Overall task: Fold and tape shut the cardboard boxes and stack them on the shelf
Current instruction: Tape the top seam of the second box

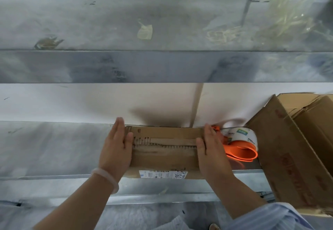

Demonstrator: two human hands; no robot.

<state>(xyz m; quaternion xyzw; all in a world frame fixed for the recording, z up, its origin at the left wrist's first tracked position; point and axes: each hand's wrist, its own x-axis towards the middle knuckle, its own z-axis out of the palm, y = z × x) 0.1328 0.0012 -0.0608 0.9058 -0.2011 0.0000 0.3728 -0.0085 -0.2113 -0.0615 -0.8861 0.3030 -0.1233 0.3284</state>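
L hand + R hand press box ends on metal shelf.

Two hands, two boxes (perhaps a third inside), one tape dispenser

The left hand and the right hand reach forward side by side, set apart. Their palms face each other, with fingers straight, held together and pointing away from the body, and thumbs angled inward.
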